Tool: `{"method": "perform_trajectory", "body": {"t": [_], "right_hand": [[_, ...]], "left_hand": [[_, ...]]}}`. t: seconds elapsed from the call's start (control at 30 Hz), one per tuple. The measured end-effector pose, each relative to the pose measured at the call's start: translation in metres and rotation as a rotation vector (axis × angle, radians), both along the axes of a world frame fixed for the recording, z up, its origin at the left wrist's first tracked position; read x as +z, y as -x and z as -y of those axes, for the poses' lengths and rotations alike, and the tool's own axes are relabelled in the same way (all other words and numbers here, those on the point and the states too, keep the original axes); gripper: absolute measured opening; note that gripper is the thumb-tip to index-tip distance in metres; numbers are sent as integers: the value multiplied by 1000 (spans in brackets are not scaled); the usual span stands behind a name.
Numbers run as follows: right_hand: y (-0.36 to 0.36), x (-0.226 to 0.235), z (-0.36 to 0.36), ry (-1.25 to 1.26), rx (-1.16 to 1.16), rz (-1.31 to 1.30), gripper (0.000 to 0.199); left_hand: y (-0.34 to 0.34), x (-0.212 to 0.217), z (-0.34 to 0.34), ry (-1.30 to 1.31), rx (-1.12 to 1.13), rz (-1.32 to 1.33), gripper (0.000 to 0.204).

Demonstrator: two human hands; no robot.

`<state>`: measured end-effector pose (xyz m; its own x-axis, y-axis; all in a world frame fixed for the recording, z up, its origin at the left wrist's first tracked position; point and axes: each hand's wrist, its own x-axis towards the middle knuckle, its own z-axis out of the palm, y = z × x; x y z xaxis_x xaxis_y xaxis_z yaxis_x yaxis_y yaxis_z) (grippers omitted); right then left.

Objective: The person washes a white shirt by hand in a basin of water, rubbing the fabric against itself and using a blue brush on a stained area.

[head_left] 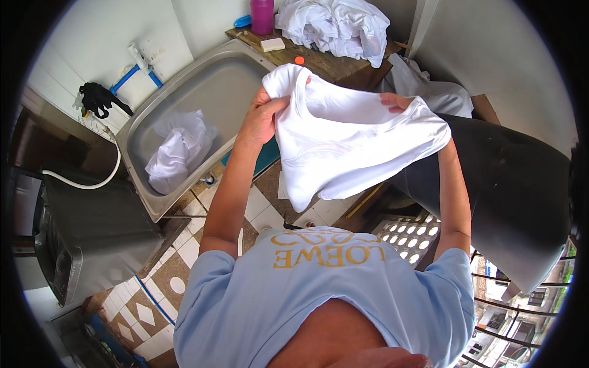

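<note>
White garment (346,144) spread between hands
Left hand (262,119) pinching its edge; right hand (396,102) mostly cloth-covered, can't tell if fingers grip.

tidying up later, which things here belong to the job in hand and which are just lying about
In the job:
white garment, spread between left hand and right hand
likely white cloth in sink
likely white fabric pile

Apparently just lying about:
purple bottle
small orange object
</note>
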<state>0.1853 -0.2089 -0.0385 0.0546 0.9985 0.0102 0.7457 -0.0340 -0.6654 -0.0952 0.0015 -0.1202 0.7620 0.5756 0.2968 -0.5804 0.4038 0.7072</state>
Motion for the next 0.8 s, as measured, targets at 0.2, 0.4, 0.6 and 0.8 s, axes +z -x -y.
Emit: {"method": "perform_trajectory", "body": {"t": [0.2,0.4,0.6,0.8], "right_hand": [[16,-40,26,-267,-208,-632,73],[32,-69,32,-548,-201,-103,48],[69,-77,31,-531,-446,-68,39],[87,-81,29,-474,-653,-577,39]], "left_hand": [[21,-33,-7,40,120,-83,44],[41,-24,-14,31,134,-86,44],[57,-13,-13,63,109,-59,43],[66,7,-6,52,102,-64,46]]}}
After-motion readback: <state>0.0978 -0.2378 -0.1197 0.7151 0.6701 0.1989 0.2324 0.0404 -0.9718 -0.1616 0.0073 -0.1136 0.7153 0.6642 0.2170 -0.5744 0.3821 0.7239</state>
